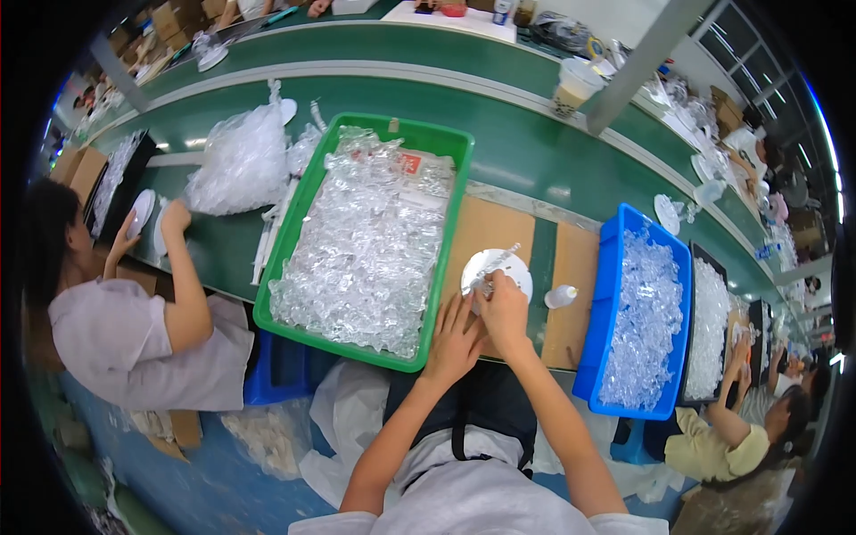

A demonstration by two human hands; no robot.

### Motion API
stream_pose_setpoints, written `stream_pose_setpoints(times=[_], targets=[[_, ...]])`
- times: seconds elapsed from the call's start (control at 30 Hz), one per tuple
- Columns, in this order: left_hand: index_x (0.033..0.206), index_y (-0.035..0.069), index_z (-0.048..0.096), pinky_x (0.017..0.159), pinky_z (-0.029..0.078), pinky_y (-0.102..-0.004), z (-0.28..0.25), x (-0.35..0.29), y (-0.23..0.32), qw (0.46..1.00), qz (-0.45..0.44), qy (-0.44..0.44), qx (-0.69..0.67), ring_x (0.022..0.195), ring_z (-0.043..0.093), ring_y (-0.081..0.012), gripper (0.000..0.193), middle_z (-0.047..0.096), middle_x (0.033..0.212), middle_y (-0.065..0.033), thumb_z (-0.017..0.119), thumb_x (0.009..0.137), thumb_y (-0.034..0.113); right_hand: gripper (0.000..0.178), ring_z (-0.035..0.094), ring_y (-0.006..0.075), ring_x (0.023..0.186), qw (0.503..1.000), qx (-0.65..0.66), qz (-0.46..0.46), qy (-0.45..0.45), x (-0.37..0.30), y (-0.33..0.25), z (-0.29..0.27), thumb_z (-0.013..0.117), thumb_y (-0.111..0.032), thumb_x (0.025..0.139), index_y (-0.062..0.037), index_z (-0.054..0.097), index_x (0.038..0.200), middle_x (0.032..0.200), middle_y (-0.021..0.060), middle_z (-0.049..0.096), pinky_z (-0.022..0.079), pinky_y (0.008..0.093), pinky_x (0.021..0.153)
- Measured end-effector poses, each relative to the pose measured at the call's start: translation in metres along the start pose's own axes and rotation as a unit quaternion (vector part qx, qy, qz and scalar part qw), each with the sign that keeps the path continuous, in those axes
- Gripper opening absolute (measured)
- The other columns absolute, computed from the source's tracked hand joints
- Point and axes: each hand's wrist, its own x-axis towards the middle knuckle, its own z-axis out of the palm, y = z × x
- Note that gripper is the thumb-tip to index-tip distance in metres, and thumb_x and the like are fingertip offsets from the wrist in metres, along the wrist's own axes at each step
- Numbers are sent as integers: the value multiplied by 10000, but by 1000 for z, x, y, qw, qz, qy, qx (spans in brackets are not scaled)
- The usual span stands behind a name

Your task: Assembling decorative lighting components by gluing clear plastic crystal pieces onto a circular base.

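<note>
White disc [478,266] flat, just right of frame centre. Clear plastic piece [506,256] on it, long axis slanting, tip to upper right. Right hand [505,312] at its lower end, can't tell if pinching; left hand [455,341] spread alongside.

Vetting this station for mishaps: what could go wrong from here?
1. The small white plastic bottle with a pointed tip is close to the right hand; a sideways move might knock it.
2. The green rectangular plastic tray is filled with clear plastic pieces and sits right beside the left hand; a bump could spill some.
3. The right hand covers part of the round white disc, so a misplaced part there might go unnoticed.
</note>
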Motion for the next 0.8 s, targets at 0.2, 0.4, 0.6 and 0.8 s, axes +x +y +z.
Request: stream_pose_setpoints(times=[0.2,0.4,0.6,0.8], targets=[[1274,87,494,1068,158,-560,8,10,0,999,2,-50,7,1329,193,-438,568,242,1404,-300,626,759,286,335,591,390,816,999,10,-30,7,-3,12,10,615,-170,768,0,509,1036,884,225,579,491,441,677],[1297,154,496,1061,168,-550,3,8,1,998,4,-57,40,1319,192,-456,570,218,1404,-325,638,777,339,179,648,206,719,990,107,66,59,-40,13,-130,634,-115,749,-62,680,914,843,100,674,504,301,672],[1320,189,475,1065,167,-543,5,12,6,996,8,-65,59,1333,172,-446,561,185,1426,-315,606,807,376,301,627,272,832,960,-259,98,-28,-35,156,-183,697,-270,702,-116,650,956,862,108,652,494,407,674],[1311,195,492,1065,172,-538,3,9,6,998,-1,-50,43,1318,199,-462,532,190,1434,-298,611,810,328,311,600,230,716,989,-112,93,3,-43,170,-199,729,-206,686,-125,646,974,749,88,604,478,356,628]])
